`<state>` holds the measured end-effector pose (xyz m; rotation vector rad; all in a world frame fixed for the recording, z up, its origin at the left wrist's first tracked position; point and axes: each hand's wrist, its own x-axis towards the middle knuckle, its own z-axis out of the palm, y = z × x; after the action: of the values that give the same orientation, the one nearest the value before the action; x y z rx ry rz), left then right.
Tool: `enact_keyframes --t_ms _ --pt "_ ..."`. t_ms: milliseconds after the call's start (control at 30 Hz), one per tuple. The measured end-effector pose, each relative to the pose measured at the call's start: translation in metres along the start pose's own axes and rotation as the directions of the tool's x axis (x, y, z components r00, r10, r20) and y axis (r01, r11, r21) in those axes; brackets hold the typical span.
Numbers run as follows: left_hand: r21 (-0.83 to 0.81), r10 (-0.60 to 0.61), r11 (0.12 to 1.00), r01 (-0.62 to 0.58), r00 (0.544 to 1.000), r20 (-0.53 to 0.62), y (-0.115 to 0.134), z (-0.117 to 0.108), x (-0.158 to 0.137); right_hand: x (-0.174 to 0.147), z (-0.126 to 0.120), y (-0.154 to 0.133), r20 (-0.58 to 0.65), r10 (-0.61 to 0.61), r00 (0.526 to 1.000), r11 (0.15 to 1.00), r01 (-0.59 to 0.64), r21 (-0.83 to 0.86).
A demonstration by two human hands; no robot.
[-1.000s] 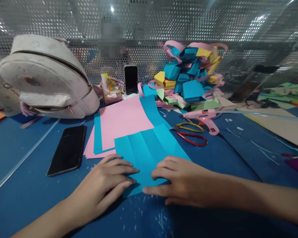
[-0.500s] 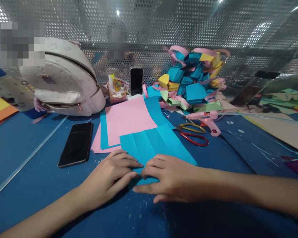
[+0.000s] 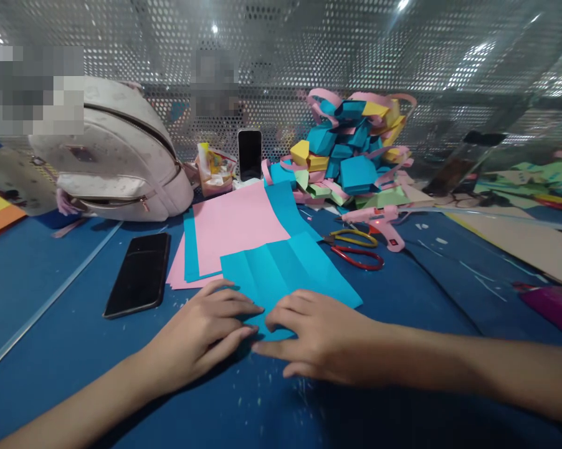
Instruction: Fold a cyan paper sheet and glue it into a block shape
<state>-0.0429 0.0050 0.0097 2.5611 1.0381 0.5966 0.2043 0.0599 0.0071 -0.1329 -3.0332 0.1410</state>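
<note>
A blue sheet of paper point(image 3: 281, 265) with several straight creases lies on the table before me, its near edge under both hands. My left hand point(image 3: 215, 327) rests on its near left part, fingers stretched out and thumb close to the near edge. On the near right part lies my right hand point(image 3: 318, 340), fingers bent and spread apart, index finger pointing left along the near edge. The fingertips of the two hands almost meet. Behind the creased sheet is a loose stack with a pink sheet point(image 3: 234, 227) on top and another blue sheet point(image 3: 285, 206) partly beneath it.
A black phone point(image 3: 138, 274) lies at left, before a white backpack point(image 3: 122, 168). To the right are scissors point(image 3: 360, 257) with red and yellow handles and a pink glue gun point(image 3: 379, 224) with a cord. Folded paper pieces point(image 3: 356, 174) pile up behind. Another phone point(image 3: 250, 156) stands upright.
The view has shifted slightly, so most things sit a little further left. Both hands stay on the blue sheet, and less blue shows below my left thumb.
</note>
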Motion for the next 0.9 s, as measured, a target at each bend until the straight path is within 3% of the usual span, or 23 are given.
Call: enact_keyframes --t_ms 167,433,900 --pt "0.125 0.088 0.988 -0.094 0.994 0.059 0.004 -0.001 0.0 -0.034 -0.008 0.001 -0.019 0.167 0.986 0.986 -0.167 -0.002" --pt "0.293 0.092 0.943 -0.155 0.972 0.216 0.018 0.009 0.005 -0.077 -0.005 0.001 -0.11 0.304 0.946 0.945 -0.315 -0.093" --pt "0.348 0.009 0.936 -0.051 0.992 0.123 0.017 0.02 0.006 -0.107 -0.014 0.009 -0.181 0.386 0.904 0.9 -0.413 -0.143"
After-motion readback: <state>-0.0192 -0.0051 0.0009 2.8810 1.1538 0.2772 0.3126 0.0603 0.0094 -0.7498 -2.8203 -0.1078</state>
